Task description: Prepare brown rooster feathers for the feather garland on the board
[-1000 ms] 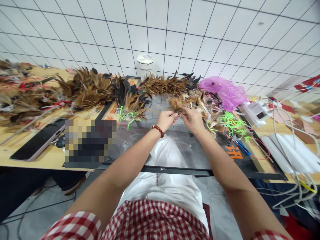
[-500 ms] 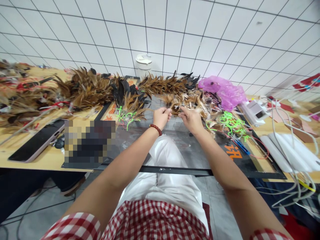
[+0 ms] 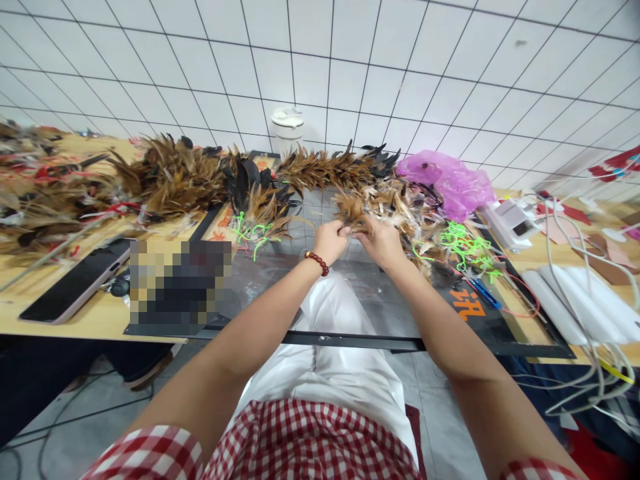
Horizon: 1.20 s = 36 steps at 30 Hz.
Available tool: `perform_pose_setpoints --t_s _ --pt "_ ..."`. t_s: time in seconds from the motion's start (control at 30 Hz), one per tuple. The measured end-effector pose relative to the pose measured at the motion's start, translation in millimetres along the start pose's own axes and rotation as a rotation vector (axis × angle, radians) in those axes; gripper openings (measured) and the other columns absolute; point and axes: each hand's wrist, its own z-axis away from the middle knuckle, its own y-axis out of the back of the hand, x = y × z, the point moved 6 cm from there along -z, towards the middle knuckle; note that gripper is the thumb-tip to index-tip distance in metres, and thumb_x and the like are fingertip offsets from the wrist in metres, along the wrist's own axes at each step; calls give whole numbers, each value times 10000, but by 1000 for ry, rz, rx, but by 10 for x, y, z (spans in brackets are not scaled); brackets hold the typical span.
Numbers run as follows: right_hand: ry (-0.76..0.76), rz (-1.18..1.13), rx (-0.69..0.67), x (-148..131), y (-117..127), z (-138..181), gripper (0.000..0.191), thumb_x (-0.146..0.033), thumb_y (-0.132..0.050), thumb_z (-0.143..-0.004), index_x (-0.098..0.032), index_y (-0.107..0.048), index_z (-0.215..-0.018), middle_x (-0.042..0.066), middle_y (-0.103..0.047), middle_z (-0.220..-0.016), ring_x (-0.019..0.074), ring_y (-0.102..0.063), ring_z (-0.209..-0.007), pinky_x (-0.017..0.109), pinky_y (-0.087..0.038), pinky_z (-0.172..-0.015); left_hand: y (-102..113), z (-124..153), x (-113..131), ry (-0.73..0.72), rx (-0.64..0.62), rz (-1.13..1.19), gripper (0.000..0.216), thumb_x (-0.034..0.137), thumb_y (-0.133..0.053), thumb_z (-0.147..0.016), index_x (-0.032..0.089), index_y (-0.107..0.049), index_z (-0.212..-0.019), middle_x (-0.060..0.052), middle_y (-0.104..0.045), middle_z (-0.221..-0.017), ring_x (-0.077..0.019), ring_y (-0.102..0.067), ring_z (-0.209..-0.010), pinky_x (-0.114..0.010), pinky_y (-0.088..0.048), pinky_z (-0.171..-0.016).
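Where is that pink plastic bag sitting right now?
The pink plastic bag lies at the back of the table, to the right of the person's hands, just past the pile of brown feathers and left of a small white device.

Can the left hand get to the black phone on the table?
Probably yes. The phone lies flat on the table's left side with nothing on top, and open tabletop lies between. But the left hand is pinching a feather bunch with the right hand.
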Motion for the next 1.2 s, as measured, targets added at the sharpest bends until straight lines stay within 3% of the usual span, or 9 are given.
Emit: perform_pose_setpoints --t_s 0.17,0.33,0.47,0.67,0.73,0.83,1.0,1.1,1.2 --pt "36 -149 40 6 28 -18 294 -299 -557 -866 -202 -654 -1126 69 -739 -969 223 -680 -858 300 -479 -755 -82 -50 -164 174 -53 301 238 288 -531 -791 166 -549 -587 12 -542 -510 -102 -485 -466 -227 -378 -491" --pt "95 -196 46 -53 77 -23 192 -252 -529 -872 -204 -714 -895 36 -728 -806 170 -652 -740 257 -434 -689 -102 19 -70 247 -106 494 237 207 -542 -807 146 -524 -579 13 -550 -524 -69 -479 -415 -205 -383 -445" --pt "83 -215 59 -68 118 -28 168 -226 -545 -842 -194 -709 -822 28 -708 -740 153 -621 -678 248 -406 -650 -103 64 -7 351 -140 703 213 180 -545 -838 126 -543 -632 -8 -598 -590 -59 -515 -433 -187 -380 -421" --pt "120 -139 27 -75 101 -21 208 -258 -509 -871 -201 -706 -837 44 -702 -760 162 -620 -725 267 -404 -707 -143 77 18 329 -218 666 193 158 -573 -836 115 -569 -648 -5 -601 -577 -59 -530 -430 -179 -376 -408" --pt "54 -146 33 -25 82 -31 216 -298 -512 -871 -197 -695 -817 49 -689 -746 171 -610 -726 275 -402 -706 -133 76 22 316 -205 646 214 146 -567 -837 120 -553 -625 9 -570 -539 -51 -502 -404 -175 -357 -394" --pt "-156 -407 16 113 26 -53 219 -377 -566 -821 -181 -661 -836 32 -654 -708 161 -578 -670 273 -408 -659 -95 81 59 309 -196 699 219 143 -555 -842 124 -549 -624 30 -527 -506 -38 -458 -382 -164 -332 -380" --pt "-343 -1242 -314 117 -127 -29 386 -490 -744 -635 -175 -595 -801 -22 -591 -666 91 -496 -548 242 -415 -571 -119 158 184 358 -426 929 196 187 -577 -843 114 -564 -662 23 -519 -527 -37 -450 -396 -152 -305 -368" --pt "-392 -1392 -416 87 -115 20 416 -472 -819 -559 -160 -575 -688 -25 -563 -600 88 -504 -546 241 -429 -570 -168 229 218 416 -570 947 205 218 -643 -808 102 -573 -654 15 -508 -513 -39 -443 -401 -146 -283 -363" --pt "-427 -1405 -411 78 -123 38 409 -492 -798 -600 -153 -576 -654 -43 -507 -523 73 -452 -488 228 -402 -521 -203 257 238 409 -645 957 203 238 -677 -786 94 -591 -672 7 -520 -524 -43 -461 -412 -144 -293 -367"
